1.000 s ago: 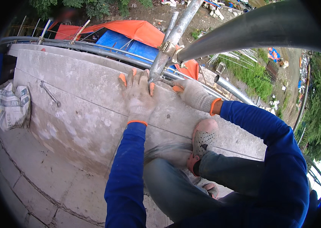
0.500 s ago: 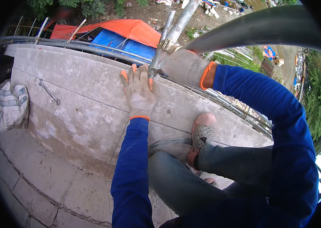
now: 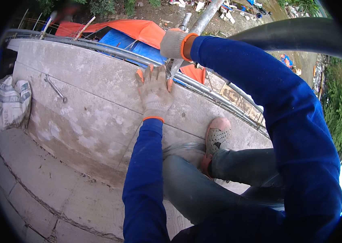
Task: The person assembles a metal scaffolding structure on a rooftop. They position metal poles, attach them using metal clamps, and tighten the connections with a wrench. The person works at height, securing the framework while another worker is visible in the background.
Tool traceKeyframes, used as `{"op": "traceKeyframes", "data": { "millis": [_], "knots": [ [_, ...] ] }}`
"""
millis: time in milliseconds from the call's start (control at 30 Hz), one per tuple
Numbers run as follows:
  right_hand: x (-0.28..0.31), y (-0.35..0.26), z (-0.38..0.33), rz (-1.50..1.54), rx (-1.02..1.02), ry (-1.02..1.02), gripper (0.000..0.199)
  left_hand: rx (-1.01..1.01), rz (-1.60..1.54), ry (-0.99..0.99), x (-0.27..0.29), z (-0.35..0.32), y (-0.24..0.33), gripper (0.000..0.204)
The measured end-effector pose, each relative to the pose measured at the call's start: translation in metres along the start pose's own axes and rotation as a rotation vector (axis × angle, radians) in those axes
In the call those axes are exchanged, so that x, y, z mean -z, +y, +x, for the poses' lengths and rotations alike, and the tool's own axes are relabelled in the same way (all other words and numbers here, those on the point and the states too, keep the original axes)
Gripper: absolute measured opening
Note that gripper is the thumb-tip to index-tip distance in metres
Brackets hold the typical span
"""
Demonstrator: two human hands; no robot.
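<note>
My left hand, in a dirty grey glove with orange fingertips and cuff, lies flat with fingers spread on the concrete ledge. Just beyond it, a metal scaffold pipe rises at the ledge's outer edge. My right hand, gloved alike, is closed beside this upright, near where it meets a thicker slanting pipe. Its fingers curl away from view, so what they grip is hidden. The right forearm crosses over the pipes. A combination wrench rests on the ledge to the left, touched by neither hand.
Horizontal pipes run along the outer edge, above a deep drop. A thick dark curved tube spans the upper right. Coiled wire lies beside my shoe. At far left sits a printed sack. Orange and blue tarps lie below.
My right hand has swung left across the upright pipe, its forearm now over the pipes. My left hand remains flat on the ledge. The view has shifted slightly.
</note>
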State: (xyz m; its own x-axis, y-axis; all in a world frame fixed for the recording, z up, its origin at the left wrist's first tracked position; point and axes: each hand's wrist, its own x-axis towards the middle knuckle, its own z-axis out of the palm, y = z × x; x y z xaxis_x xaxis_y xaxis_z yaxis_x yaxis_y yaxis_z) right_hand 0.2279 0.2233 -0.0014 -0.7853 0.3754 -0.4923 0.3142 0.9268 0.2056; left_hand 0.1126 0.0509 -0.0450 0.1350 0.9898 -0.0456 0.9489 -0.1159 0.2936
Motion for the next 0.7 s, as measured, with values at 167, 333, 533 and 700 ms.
{"op": "traceKeyframes", "data": {
  "millis": [167, 333, 533, 700],
  "knots": [
    [-0.005, -0.036, -0.044, 0.262, -0.226, -0.104, 0.016, 0.010, -0.052, 0.027, 0.004, 0.006, -0.004, 0.050],
    [-0.014, -0.061, -0.106, 0.443, -0.326, -0.231, 0.017, 0.003, -0.058, 0.043, 0.000, -0.001, -0.006, 0.046],
    [-0.066, -0.047, -0.142, 1.460, -0.328, -0.183, 0.031, -0.026, -0.053, 0.082, -0.002, 0.003, -0.003, 0.041],
    [-0.099, -0.070, -0.132, 2.074, -0.482, -0.355, 0.029, -0.025, 0.016, 0.074, -0.004, 0.000, -0.003, 0.042]
  ]
}}
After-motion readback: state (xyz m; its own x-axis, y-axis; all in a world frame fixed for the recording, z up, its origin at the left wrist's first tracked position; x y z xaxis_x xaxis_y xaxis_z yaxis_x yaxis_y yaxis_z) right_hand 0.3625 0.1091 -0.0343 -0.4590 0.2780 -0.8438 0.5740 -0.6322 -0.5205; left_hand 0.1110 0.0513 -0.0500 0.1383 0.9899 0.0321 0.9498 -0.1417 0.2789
